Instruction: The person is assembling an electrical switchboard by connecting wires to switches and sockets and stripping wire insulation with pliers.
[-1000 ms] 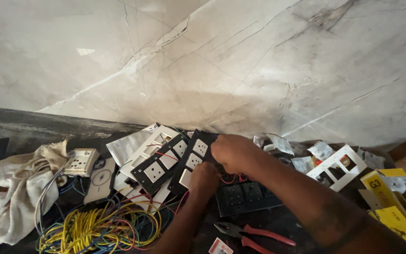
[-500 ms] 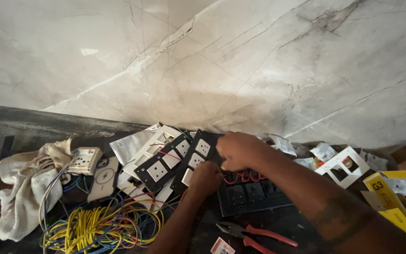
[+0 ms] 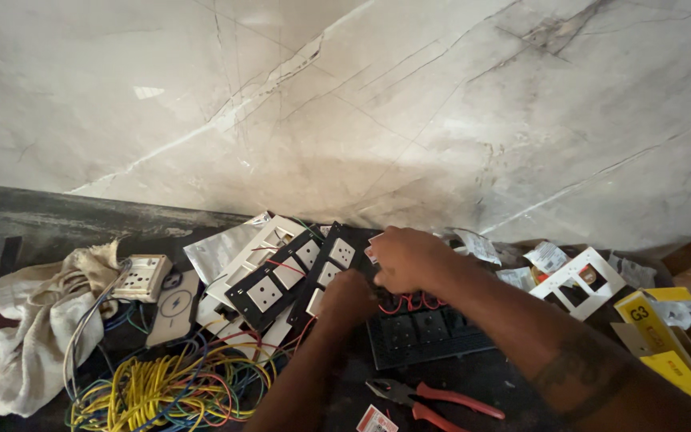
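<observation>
Pliers point(image 3: 433, 398): red-handled, lying on the dark surface point(image 3: 473, 376) nearest the camera, below both forearms, touched by neither hand.
Wires point(image 3: 157, 388): a loose tangle of yellow, red and blue, to the left of the left forearm.
Left hand point(image 3: 348, 292): fist-like, knuckles up, resting on the lower edge of the black switch plate; what the fingers hold underneath cannot be told.
Right hand point(image 3: 405, 260): just above and right of the left hand, almost touching it, fingers curled down onto the same plate at its upper right part.
Switch plate point(image 3: 333, 268): black, with white socket modules, tilted, lying under both hands; red wire loops show just below the right hand.
Black grid frame point(image 3: 421, 336): flat on the surface under the right wrist.
Second plate point(image 3: 269, 292): black with white sockets, just left of the left hand, lying over white frames.
Cloth point(image 3: 37, 336): pale, crumpled, well left of the hands.
White frame point(image 3: 577, 280): right of the right forearm, apart from it.
Yellow boxes point(image 3: 657, 336): far right, beside the right arm.
Wall point(image 3: 361, 104): pale marble slab, beyond everything.
</observation>
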